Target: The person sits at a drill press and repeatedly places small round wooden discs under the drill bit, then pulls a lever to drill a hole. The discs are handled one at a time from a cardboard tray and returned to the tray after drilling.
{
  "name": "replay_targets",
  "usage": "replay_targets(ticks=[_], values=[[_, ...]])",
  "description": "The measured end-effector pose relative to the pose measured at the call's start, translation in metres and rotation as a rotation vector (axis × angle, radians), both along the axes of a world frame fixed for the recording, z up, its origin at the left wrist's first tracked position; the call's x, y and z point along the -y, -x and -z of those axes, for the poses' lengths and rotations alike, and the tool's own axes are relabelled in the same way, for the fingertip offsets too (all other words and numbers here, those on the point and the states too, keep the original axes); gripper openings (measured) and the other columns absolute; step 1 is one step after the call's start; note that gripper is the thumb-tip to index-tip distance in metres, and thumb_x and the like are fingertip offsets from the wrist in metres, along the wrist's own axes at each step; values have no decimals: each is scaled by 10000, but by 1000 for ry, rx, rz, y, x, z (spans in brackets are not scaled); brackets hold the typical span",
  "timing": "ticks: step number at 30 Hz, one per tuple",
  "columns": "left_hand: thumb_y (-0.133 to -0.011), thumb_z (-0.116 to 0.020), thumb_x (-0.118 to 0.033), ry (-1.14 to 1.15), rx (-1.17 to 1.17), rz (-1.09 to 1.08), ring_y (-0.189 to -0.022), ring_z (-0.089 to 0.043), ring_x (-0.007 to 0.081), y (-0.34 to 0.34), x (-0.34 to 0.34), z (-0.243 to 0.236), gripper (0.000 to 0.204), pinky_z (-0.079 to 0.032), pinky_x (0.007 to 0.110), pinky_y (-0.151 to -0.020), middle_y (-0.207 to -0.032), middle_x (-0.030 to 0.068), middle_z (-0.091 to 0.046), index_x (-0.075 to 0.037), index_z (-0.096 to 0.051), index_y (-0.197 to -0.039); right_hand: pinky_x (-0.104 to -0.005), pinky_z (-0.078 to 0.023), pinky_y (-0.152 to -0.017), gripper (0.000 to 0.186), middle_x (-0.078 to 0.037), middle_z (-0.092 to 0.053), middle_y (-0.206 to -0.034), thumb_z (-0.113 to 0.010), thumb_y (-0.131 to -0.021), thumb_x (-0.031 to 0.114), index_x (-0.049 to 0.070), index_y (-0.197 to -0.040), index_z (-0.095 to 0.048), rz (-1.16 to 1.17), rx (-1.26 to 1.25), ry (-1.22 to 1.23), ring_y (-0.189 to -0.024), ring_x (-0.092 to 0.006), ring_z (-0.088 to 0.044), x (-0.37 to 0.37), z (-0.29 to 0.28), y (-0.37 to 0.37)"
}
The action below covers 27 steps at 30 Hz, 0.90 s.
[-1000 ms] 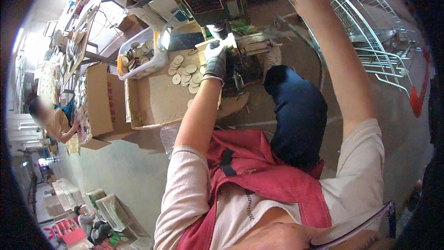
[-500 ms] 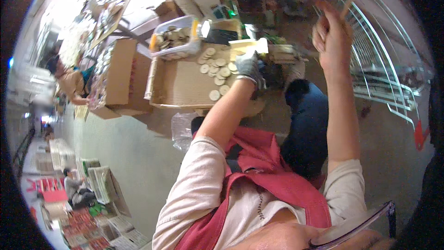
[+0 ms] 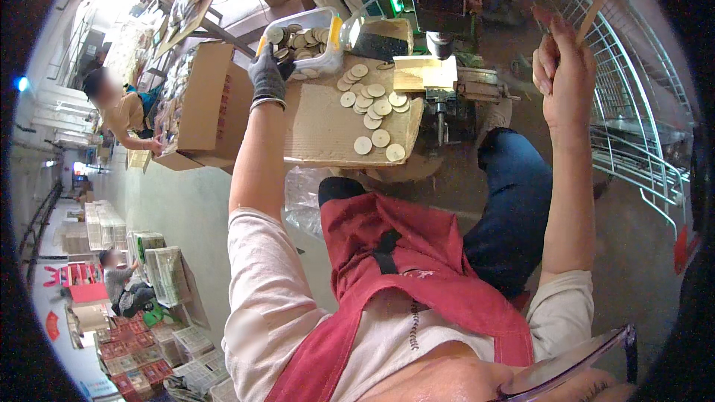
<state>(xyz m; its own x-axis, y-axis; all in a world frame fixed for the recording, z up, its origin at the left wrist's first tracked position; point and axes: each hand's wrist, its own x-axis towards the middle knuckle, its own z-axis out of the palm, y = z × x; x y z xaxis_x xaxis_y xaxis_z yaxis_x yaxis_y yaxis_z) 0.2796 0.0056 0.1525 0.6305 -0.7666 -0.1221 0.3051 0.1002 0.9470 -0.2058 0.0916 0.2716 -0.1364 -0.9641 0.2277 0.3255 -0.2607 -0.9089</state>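
From my remote station I record many pale, thin, round discs (image 3: 380, 107), each loose one with a small mark at its centre, lying flat and partly overlapping on the cardboard tray (image 3: 320, 123), in a band along its right side from the far edge down to the near right corner. I see more heaped at mixed tilts in a clear, yellow-ended tub (image 3: 331, 61), which sits at the tray's far left corner.
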Motion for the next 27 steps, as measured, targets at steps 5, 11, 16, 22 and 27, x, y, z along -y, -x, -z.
replay_targets(ticks=[5, 11, 16, 22, 27], values=[[-857, -640, -172, -201, 626, 341, -501, -519, 97, 63, -49, 37, 121, -429, 267, -439, -668, -13, -589, -60, -675, -888, -224, -178, -363, 330, 62, -325, -508, -576, -967, 331, 32, -1067, -673, -6, -6, -8, -390, -38, -279, 9, 8, 3], [-813, -677, -338, -316, 1492, 555, -990, -607, 357, 118, -44, 87, 303, -489, 432, -851, -1078, 178, -643, -95, -703, -993, -226, -175, -353, 302, 64, -328, -495, -613, -942, 347, 56, -992, -678, -45, -23, -30, -369, -44, -281, 11, 10, -12], [-784, -707, -339, -311, 1640, 562, -970, -604, 360, 125, -47, 93, 322, -490, 428, -836, -1145, 172, -599, -82, -671, -975, -224, -176, -352, 285, 66, -326, -491, -602, -952, 329, 56, -990, -677, -41, -41, -35, -367, -40, -278, 11, 12, -14], [-715, -779, -309, -386, 1387, 682, -986, -586, 377, 96, -73, 90, 395, -486, 424, -855, -1040, 201, -593, -48, -639, -976, -224, -190, -346, 288, 65, -340, -491, -600, -956, 315, 39, -1001, -669, -74, -42, -13, -367, -38, -287, 14, 16, -8], [-719, -797, -366, -494, 1384, 644, -1021, -592, 386, 103, -90, 88, 533, -484, 425, -872, -1067, 232, -613, -24, -611, -1082, -222, -197, -343, 280, 63, -343, -487, -597, -956, 307, 39, -987, -672, -57, -37, -32, -364, -40, -294, 12, 15, -13]])
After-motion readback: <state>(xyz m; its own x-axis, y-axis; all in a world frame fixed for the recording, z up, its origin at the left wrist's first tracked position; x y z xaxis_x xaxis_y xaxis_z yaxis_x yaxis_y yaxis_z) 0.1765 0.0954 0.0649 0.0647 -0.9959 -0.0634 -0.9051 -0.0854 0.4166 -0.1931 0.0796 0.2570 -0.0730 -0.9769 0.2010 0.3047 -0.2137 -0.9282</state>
